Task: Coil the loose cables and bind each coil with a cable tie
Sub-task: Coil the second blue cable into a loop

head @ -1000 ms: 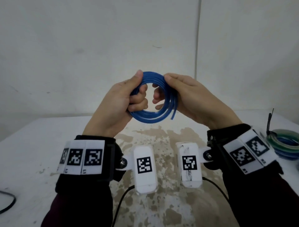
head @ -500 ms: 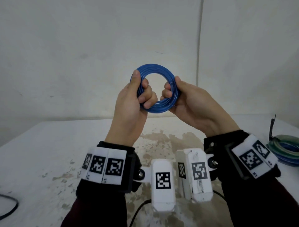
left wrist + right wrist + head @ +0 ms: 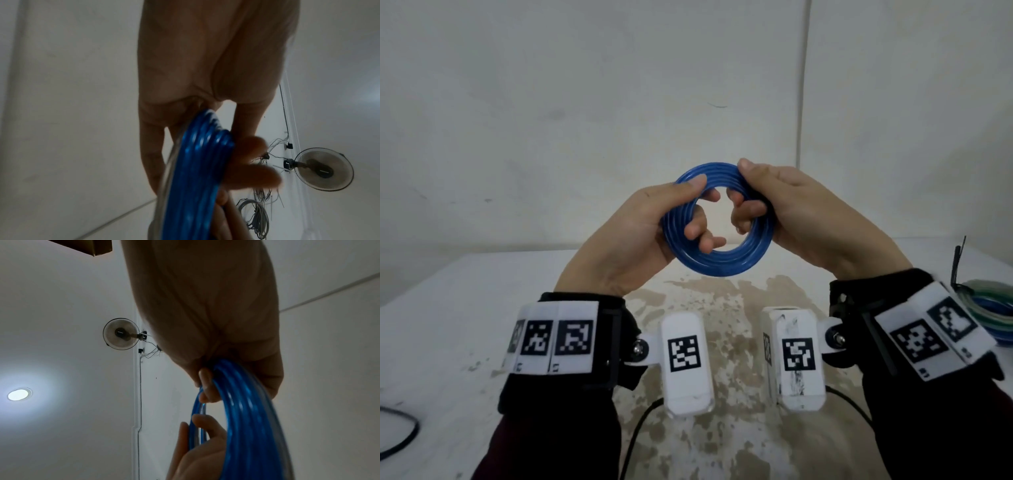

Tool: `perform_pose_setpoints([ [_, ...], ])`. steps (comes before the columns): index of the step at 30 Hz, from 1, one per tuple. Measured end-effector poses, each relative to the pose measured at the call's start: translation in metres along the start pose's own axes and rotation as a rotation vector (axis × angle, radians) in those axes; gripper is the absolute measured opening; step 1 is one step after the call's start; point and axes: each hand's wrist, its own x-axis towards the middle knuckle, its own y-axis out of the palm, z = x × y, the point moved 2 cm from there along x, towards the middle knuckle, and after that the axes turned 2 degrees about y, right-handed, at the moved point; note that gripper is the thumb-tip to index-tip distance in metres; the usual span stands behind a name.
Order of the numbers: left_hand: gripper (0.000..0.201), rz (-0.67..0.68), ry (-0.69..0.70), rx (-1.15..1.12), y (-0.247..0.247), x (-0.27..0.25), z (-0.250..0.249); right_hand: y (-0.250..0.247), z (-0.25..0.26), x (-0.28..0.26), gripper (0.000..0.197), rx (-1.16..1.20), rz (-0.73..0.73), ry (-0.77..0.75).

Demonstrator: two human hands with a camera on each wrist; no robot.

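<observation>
A blue cable coil (image 3: 726, 263) of several tight loops is held upright in the air above the table, facing me. My left hand (image 3: 671, 219) grips its left side, thumb on the front and fingers curled through the hole. My right hand (image 3: 760, 202) grips the upper right side the same way, thumb on top. The left wrist view shows the blue cable coil (image 3: 197, 175) edge-on between thumb and fingers. In the right wrist view the blue cable coil (image 3: 242, 418) runs under my curled fingers. No cable tie is seen on this coil.
A stained white table (image 3: 448, 294) lies below against a pale wall. At the right edge sits a green and blue bound coil (image 3: 989, 308) with a black tie tail (image 3: 959, 260) sticking up. A black cable (image 3: 400, 438) loops at the left edge.
The coil's loose end seen a second ago is no longer visible. Both hands shifted their grip round the coil, the right thumb now on top, and the coil faces me flat.
</observation>
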Motion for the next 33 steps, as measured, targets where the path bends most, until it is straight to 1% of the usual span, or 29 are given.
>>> perform_pose_setpoints([
  [3, 0.026, 0.006, 0.003, 0.006, -0.002, 0.0, 0.001, -0.001, -0.003, 0.001, 0.038, -0.088, 0.024, 0.02],
  [6, 0.026, -0.002, 0.031, 0.012, -0.004, 0.001, 0.001, -0.002, -0.004, 0.001, 0.04, -0.158, -0.007, 0.003],
  [8, 0.024, -0.033, 0.082, 0.035, -0.004, 0.001, 0.0, -0.001, -0.004, 0.002, 0.04, -0.133, -0.048, -0.008],
  [10, 0.024, -0.093, 0.136, 0.067, -0.003, 0.002, 0.0, -0.001, -0.005, 0.003, 0.04, -0.107, -0.08, -0.002],
  [12, 0.024, -0.158, 0.182, 0.083, 0.0, 0.005, 0.0, 0.0, -0.006, 0.004, 0.04, -0.055, -0.068, 0.032],
  [15, 0.026, -0.216, 0.216, 0.044, 0.005, 0.01, 0.003, 0.003, -0.007, 0.005, 0.039, 0.103, -0.063, 0.057],
  [17, 0.026, -0.222, 0.197, 0.02, 0.006, 0.01, 0.006, 0.006, -0.009, 0.007, 0.037, 0.183, -0.091, 0.055],
  [19, 0.026, -0.194, 0.144, 0.009, 0.007, 0.01, 0.007, 0.008, -0.011, 0.009, 0.036, 0.2, -0.12, 0.039],
  [23, 0.025, -0.131, 0.079, 0.04, 0.002, 0.005, 0.006, 0.009, -0.01, 0.01, 0.036, 0.138, -0.153, 0.015],
  [25, 0.027, -0.125, 0.06, 0.05, 0.003, -0.003, 0.004, 0.012, -0.008, 0.009, 0.037, 0.087, -0.168, 0.004],
  [28, 0.039, -0.192, -0.016, 0.091, -0.003, -0.022, 0.0, 0.025, -0.01, 0.007, 0.038, 0.077, -0.134, 0.025],
  [30, 0.044, -0.259, -0.05, 0.18, -0.017, -0.04, -0.005, 0.042, -0.014, 0.007, 0.038, 0.109, -0.08, 0.062],
  [33, 0.037, -0.33, -0.053, 0.354, -0.038, -0.074, -0.013, 0.075, -0.022, 0.003, 0.037, 0.133, -0.022, 0.081],
])
